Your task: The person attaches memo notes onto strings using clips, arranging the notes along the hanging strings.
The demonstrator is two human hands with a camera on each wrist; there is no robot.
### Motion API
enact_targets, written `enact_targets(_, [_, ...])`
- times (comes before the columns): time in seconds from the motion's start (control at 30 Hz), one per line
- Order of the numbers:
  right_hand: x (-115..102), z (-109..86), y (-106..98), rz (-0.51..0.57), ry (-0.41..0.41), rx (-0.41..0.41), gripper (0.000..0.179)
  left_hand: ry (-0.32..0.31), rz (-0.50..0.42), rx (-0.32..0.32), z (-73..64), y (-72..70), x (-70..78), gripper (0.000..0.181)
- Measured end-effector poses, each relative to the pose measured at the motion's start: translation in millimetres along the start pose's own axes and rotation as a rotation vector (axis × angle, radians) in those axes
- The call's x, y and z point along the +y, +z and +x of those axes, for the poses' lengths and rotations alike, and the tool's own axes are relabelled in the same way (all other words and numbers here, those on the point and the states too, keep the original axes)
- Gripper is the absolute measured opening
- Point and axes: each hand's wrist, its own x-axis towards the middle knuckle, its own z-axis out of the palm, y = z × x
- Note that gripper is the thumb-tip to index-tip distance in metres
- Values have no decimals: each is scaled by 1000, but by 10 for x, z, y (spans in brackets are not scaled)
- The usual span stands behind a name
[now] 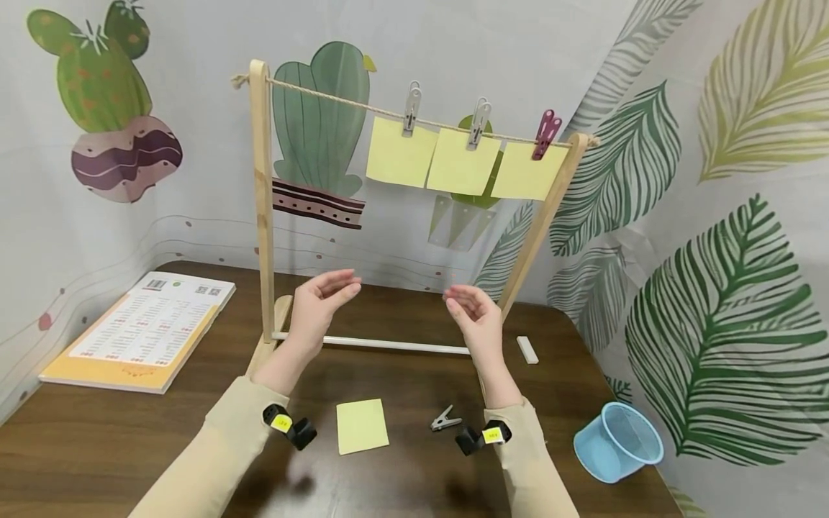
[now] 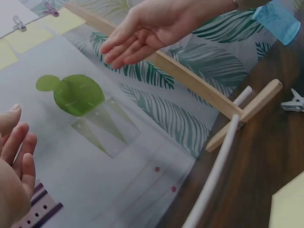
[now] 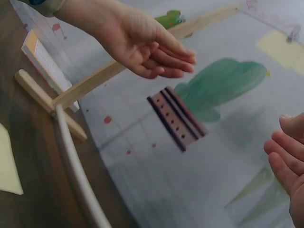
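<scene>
Over the brown table (image 1: 401,388), the left hand (image 1: 317,306) and right hand (image 1: 481,320) hover apart, relaxed and slightly curved, near the frame (image 1: 262,201); cactuses (image 1: 103,83) and leaves (image 1: 725,338) pattern the wall (image 1: 207,43).

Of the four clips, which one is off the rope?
The grey clip lying on the table, beside the loose yellow note. The other three, two grey and one purple, are on the rope, each holding a yellow note.

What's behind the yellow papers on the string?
Behind the yellow papers is the patterned wall; a printed cactus peeks out around them. The parts they cover can't be seen.
</scene>
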Motion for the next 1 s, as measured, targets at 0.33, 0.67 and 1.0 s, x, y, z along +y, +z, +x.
enact_targets(0.33, [440,-261,-278,-145,143,-202,28,-197,157,-95,-238,-104,-428,45])
enact_targets(0.67, [795,-514,-577,-260,271,-502,32,-243,321,-281,-435,-228,-713,47])
enact_targets(1.0, [840,-577,-771,-347,355,-746,44,-218,526,-530,-544,-253,-825,48])
